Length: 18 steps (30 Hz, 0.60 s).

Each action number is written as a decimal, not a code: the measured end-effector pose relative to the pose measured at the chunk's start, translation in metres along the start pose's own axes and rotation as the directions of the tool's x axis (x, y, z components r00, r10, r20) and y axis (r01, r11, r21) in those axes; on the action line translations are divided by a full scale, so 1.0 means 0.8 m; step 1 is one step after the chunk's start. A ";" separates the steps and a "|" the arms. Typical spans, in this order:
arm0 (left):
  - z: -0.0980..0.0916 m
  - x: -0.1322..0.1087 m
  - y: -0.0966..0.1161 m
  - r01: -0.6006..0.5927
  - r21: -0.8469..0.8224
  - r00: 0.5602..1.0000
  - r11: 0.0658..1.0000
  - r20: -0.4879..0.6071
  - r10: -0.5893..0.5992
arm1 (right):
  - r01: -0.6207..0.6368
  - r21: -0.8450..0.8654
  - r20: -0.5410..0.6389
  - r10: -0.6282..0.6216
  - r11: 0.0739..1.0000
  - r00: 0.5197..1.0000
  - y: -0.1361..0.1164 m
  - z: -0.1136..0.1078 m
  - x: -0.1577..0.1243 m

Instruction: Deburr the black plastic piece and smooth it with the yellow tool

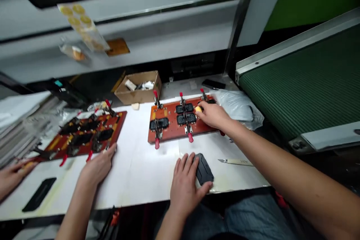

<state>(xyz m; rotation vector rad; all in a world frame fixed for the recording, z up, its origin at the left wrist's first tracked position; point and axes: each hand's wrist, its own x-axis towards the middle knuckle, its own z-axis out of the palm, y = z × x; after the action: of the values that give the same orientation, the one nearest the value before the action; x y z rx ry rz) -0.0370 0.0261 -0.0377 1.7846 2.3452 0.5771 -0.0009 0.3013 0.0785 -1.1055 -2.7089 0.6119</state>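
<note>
My left hand (184,182) lies on the white table top with its fingers stretched out. Its index finger and thumb touch the edges of a flat black plastic cover (204,169). My right hand (213,114) reaches over the right end of a reddish-brown clamping fixture (171,134), fingers bent together. A small yellow piece (198,109) shows at its fingertips; whether it is held or worn cannot be told. Black ribbed parts (186,119) sit in the fixture under red-handled toggle clamps (190,137). What lies beneath my right fingers is hidden.
At left, a co-worker's hands (98,167) touch a second fixture (120,120); another black cover (39,194) lies before it. A craft knife (236,162) lies right of my left hand. Behind are a cardboard box (128,98) and plastic bag (239,107). A green conveyor (306,75) borders the right.
</note>
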 end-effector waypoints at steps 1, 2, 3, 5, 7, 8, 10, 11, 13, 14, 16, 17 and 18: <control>0.000 -0.001 0.000 0.008 0.000 1.000 1.000 0.004 -0.008 | -0.011 0.000 0.013 0.011 1.000 1.000 -0.002 0.000 0.012; 0.001 -0.002 -0.001 0.015 0.003 1.000 1.000 0.006 -0.015 | -0.023 0.022 0.022 0.022 1.000 1.000 -0.003 0.000 0.021; 0.002 -0.004 -0.002 0.018 0.008 1.000 1.000 0.005 -0.018 | -0.032 0.046 0.033 0.031 0.998 0.999 -0.003 0.000 0.026; 0.006 -0.007 -0.006 0.014 0.022 1.000 1.000 -0.009 -0.014 | -0.039 0.113 0.040 0.035 0.993 0.999 -0.004 -0.004 0.023; 0.011 -0.008 -0.012 -0.015 0.035 0.999 0.999 -0.041 0.016 | -0.024 0.199 0.036 0.017 0.980 0.999 -0.003 -0.010 -0.006; 0.014 -0.008 -0.016 -0.036 0.040 0.997 0.999 -0.061 0.038 | -0.003 0.239 0.046 -0.008 0.971 0.999 0.000 -0.011 -0.031; 0.021 -0.007 -0.022 -0.086 0.057 0.991 0.995 -0.101 0.092 | 0.036 0.373 0.144 -0.096 0.927 0.985 0.015 -0.003 -0.102; 0.024 -0.005 -0.025 -0.103 0.066 0.987 0.992 -0.119 0.111 | 0.042 0.472 0.244 -0.176 0.881 0.954 0.028 0.009 -0.146; 0.028 0.000 -0.026 -0.111 0.079 0.982 0.991 -0.146 0.122 | -0.168 0.741 0.481 -0.338 0.651 0.809 0.064 0.047 -0.242; 0.028 0.004 -0.025 -0.105 0.080 0.982 0.991 -0.152 0.116 | -0.285 0.747 0.544 -0.306 0.601 0.781 0.085 0.069 -0.289; 0.026 0.012 -0.023 -0.098 0.078 0.985 0.992 -0.138 0.108 | -0.493 0.723 0.586 -0.052 0.483 0.808 0.129 0.112 -0.369; 0.023 0.017 -0.023 -0.112 0.080 0.985 0.990 -0.121 0.121 | -0.553 0.718 0.558 0.126 0.423 0.820 0.151 0.128 -0.399; 0.020 0.021 -0.024 -0.129 0.089 0.985 0.988 -0.106 0.138 | -0.589 0.711 0.512 0.291 0.384 0.808 0.172 0.141 -0.420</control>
<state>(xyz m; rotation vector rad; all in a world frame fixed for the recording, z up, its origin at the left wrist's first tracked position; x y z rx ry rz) -0.0538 0.0413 -0.0578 2.0084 2.3657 0.6225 0.2948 0.1209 -0.0776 -1.4522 -1.6844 2.0821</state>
